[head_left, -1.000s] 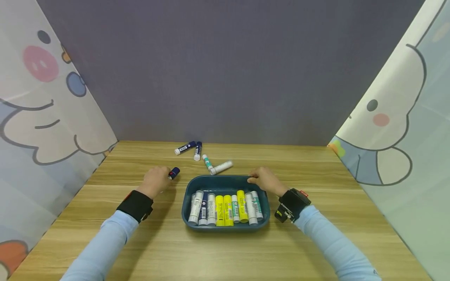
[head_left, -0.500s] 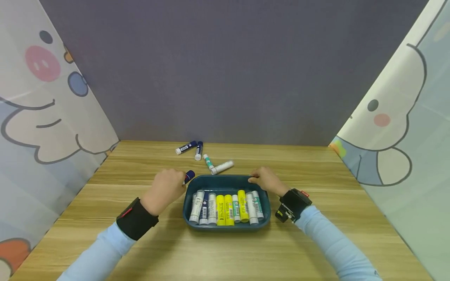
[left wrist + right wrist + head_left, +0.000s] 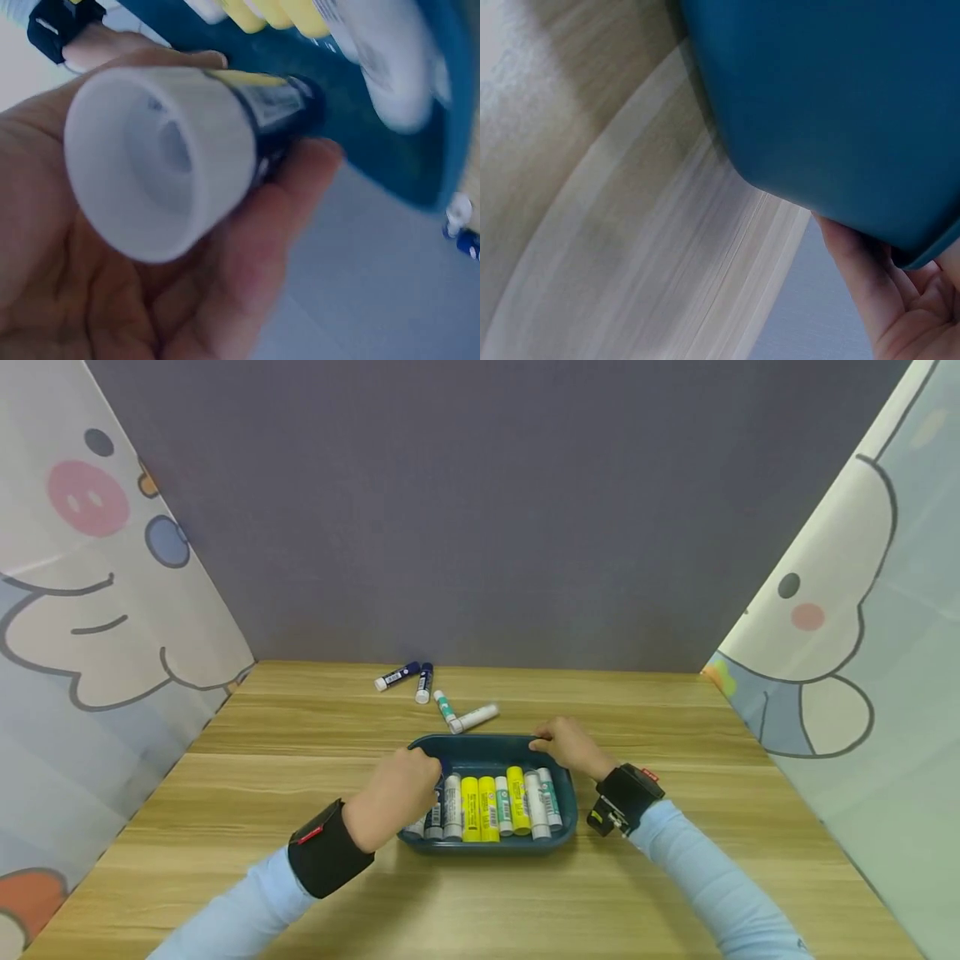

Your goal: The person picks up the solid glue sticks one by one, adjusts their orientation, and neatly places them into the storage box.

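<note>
My left hand (image 3: 397, 789) is over the left end of the dark teal plastic bin (image 3: 487, 849). Thumb and fingers pinch a dark blue glue stick (image 3: 232, 127) with a white base, seen close up in the left wrist view; in the head view the hand covers most of it. Inside the bin lies a row of white, blue, yellow (image 3: 470, 810) and green-and-white glue sticks (image 3: 549, 797), the leftmost partly hidden behind the left hand. At the bin's far right corner my right hand (image 3: 572, 748) grips the rim. The right wrist view shows its fingers against the outer wall (image 3: 817, 120).
Behind the bin, a white glue stick (image 3: 474, 717) and a green-and-white one (image 3: 444, 706) lie touching or nearly so. Two dark blue glue sticks, one slanted (image 3: 397, 677) and one upright-pointing (image 3: 423, 683), lie farther back. A grey panel (image 3: 480, 527) closes off the table's far edge.
My left hand has moved right with the blue glue stick, from the table left of the bin to above its left end. The right hand has stayed at the rim.
</note>
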